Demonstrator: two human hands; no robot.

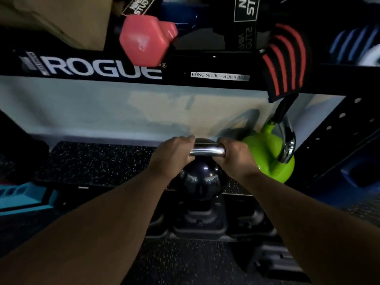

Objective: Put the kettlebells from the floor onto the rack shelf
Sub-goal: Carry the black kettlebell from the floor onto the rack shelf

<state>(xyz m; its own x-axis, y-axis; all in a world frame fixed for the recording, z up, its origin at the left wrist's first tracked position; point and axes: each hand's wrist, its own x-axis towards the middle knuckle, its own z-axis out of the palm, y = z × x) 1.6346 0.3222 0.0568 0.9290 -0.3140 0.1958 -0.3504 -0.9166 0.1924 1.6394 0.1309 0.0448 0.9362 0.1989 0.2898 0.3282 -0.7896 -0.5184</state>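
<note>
A black kettlebell (202, 178) with a chrome handle hangs at the front edge of the speckled rack shelf (98, 163). My left hand (174, 153) grips the handle's left end and my right hand (236, 155) grips its right end, both closed around the bar. A green kettlebell (265, 153) with a chrome handle stands on the shelf just right of my right hand, close to the black one. Whether the black kettlebell's base touches the shelf is hidden by its body.
The upper rack beam (102, 68) marked ROGUE runs overhead, with a pink dumbbell (144, 40) and a red-striped black wrap (285, 60) hanging over it. A black perforated upright (337, 136) stands at the right. Black weights (201, 221) lie on the floor below; a teal object (20, 196) sits at the left.
</note>
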